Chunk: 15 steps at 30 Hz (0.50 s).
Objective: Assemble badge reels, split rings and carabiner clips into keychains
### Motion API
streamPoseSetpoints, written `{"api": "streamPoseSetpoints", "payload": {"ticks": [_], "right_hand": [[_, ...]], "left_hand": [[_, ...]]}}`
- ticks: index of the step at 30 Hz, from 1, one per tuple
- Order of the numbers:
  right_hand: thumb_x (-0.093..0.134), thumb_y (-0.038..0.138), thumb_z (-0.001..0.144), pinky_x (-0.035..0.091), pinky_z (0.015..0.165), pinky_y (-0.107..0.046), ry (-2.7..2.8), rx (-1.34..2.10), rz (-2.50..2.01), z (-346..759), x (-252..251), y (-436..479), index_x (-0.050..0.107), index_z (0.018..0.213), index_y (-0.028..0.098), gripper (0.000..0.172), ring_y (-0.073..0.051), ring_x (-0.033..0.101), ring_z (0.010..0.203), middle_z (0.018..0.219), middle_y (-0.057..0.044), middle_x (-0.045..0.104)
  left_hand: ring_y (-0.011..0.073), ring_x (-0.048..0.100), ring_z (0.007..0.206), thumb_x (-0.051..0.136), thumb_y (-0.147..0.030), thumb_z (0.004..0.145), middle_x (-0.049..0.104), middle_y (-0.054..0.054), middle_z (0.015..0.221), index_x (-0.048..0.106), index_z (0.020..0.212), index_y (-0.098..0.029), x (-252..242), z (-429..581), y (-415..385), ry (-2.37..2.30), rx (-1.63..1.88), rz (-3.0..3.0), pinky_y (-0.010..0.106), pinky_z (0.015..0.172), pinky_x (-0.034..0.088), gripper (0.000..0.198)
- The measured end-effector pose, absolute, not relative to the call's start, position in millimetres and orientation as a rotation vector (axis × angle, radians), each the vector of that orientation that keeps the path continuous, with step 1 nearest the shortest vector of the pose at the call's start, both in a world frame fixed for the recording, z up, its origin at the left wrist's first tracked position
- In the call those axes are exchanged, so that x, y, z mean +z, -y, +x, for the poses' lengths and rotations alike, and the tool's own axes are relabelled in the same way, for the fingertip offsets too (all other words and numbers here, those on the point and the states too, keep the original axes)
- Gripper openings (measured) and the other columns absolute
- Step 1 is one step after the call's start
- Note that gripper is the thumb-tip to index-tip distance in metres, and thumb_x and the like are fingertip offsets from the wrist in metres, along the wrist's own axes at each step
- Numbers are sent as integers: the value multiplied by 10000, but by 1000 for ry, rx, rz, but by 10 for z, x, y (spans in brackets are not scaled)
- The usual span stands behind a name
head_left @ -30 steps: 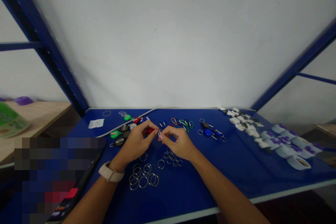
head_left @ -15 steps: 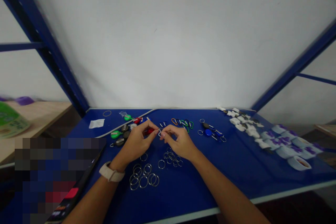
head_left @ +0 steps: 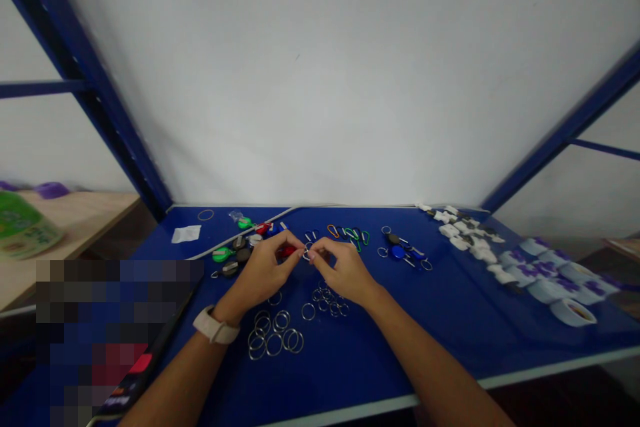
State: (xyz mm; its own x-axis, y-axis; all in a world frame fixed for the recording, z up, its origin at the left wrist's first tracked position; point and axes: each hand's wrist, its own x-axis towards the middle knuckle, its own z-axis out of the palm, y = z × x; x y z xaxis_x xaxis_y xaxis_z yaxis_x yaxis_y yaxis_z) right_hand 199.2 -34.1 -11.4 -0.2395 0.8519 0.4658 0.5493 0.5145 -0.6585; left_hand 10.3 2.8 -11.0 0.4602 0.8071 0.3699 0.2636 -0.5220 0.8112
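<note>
White wall (head_left: 325, 80) fills the background between slanting blue frame posts (head_left: 100, 100), and below it lies a blue table (head_left: 400, 360) strewn with small hardware. Over the middle of the table the left hand (head_left: 260, 275) and right hand (head_left: 345, 273) meet tip to tip. The left thumb and forefinger are pressed together on a red piece (head_left: 287, 251). The right fingers (head_left: 320, 250) pinch what looks like a small ring (head_left: 307, 253), touching the red piece's end, though the joint is too small to read. The work in hand seems to be fine fitting of ring to red piece, with both held just above the table. Any further move there calls for steady fingertips and a firm pinch, since both parts are tiny and partly hidden by the fingers. From the hands, larger loose rings (head_left: 274, 339) lie at 6 o'clock, near the left wrist and its pale watch (head_left: 215, 327), with smaller rings (head_left: 327, 300) just under the right palm. Coloured carabiners (head_left: 350, 234) sit at 1 o'clock, a blue reel (head_left: 397, 252) at 3 o'clock, green reels (head_left: 219, 255) at 9 o'clock and a paper slip (head_left: 186, 233) at 10 o'clock. White clips (head_left: 470, 240) and round white tubs (head_left: 545, 273) lie well apart at 3 o'clock. Nothing stands between the hands; the loose rings beneath crowd the wrists.
</note>
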Motion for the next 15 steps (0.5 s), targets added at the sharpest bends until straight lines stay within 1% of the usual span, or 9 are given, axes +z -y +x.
{"api": "streamPoseSetpoints", "payload": {"ticks": [8, 11, 15], "right_hand": [[551, 225, 936, 450, 611, -245, 1898, 363, -1165, 2025, -124, 338, 617, 853, 193, 111, -134, 587, 627, 701, 6, 635], [532, 228, 950, 465, 653, -262, 1894, 272, -1146, 2042, -111, 338, 611, 900, 196, 98, -150, 605, 673, 740, -8, 646], [511, 242, 966, 475, 717, -294, 1829, 120, -1151, 2086, -78, 330, 596, 913, 197, 110, -172, 623, 737, 804, -38, 667]], "left_hand": [[153, 588, 722, 591, -263, 918, 671, 11, 824, 658, 906, -185, -99, 123, -17, -896, 959, 2044, 279, 666, 445, 103], [152, 583, 706, 600, -297, 916, 668, 11, 818, 658, 933, -187, -90, 118, -19, -902, 946, 2020, 277, 655, 445, 126], [134, 540, 636, 587, -309, 922, 627, -9, 744, 653, 920, -182, -68, 124, 3, -934, 918, 2034, 262, 603, 413, 144]]}}
